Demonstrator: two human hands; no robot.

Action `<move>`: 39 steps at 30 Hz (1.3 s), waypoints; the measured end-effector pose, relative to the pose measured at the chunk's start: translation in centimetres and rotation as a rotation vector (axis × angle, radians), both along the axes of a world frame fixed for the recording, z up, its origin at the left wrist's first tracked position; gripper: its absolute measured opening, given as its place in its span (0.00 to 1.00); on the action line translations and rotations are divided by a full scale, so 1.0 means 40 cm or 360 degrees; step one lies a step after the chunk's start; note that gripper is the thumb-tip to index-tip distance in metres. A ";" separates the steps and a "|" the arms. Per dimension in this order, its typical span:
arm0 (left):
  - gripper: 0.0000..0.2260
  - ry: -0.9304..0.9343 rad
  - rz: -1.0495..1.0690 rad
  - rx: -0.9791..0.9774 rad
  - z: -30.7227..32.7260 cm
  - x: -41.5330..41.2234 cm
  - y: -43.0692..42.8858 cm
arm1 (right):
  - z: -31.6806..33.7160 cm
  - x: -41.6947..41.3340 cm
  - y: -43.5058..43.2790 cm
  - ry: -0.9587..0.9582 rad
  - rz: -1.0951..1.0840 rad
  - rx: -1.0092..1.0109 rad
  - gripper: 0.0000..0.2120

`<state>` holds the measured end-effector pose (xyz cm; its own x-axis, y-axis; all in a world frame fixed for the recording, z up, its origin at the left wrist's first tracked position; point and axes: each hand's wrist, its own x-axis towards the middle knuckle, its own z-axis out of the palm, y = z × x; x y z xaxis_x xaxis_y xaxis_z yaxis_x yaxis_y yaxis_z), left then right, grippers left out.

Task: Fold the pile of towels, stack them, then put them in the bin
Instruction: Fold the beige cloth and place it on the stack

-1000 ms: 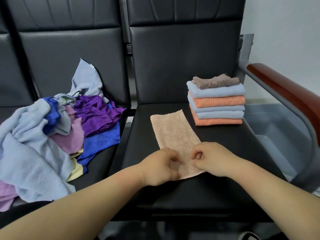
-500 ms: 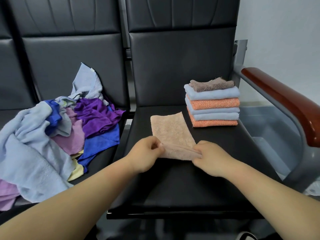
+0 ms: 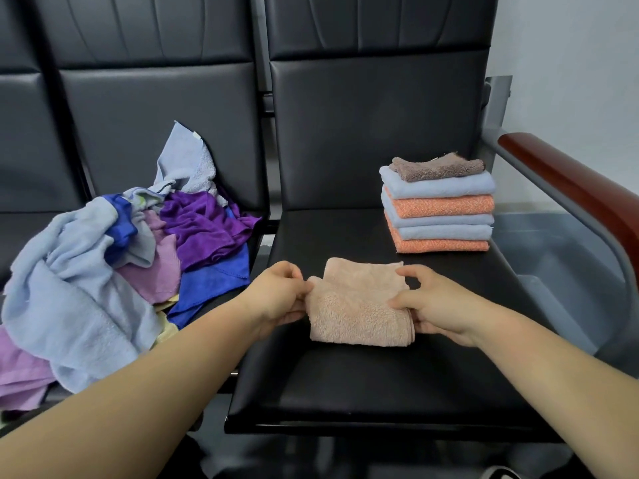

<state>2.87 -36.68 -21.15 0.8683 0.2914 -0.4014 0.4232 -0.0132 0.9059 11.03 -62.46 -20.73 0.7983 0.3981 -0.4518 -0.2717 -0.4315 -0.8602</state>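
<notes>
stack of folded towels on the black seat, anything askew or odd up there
Yes: the small fuzzy brown towel on top of the stack of folded blue and orange towels lies crooked and does not cover the blue one under it. The layers below line up fairly evenly.

No legible text anywhere; the white tag on the light-blue towel is too small to read.

— What changed?
— The peach towel, a long strip pointing toward the folded stack, is now doubled over; left hand and right hand have parted to its side edges.
</notes>
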 end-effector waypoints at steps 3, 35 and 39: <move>0.14 -0.0159 -0.0046 0.0012 -0.003 0.016 -0.006 | 0.001 -0.001 0.005 -0.0287 -0.0020 -0.0114 0.23; 0.04 0.0051 -0.0076 0.0806 -0.039 0.141 -0.045 | -0.004 0.079 0.042 -0.0424 0.0131 -0.0752 0.04; 0.06 -0.0214 -0.0006 0.0709 0.054 0.176 -0.050 | 0.069 0.105 0.016 -0.0640 -0.0049 -0.0264 0.07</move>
<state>9.90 -38.67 -18.97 0.9056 0.4063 -0.1216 0.3014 -0.4148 0.8585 15.23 -61.83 -17.95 0.9342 0.3198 -0.1583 0.0560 -0.5696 -0.8200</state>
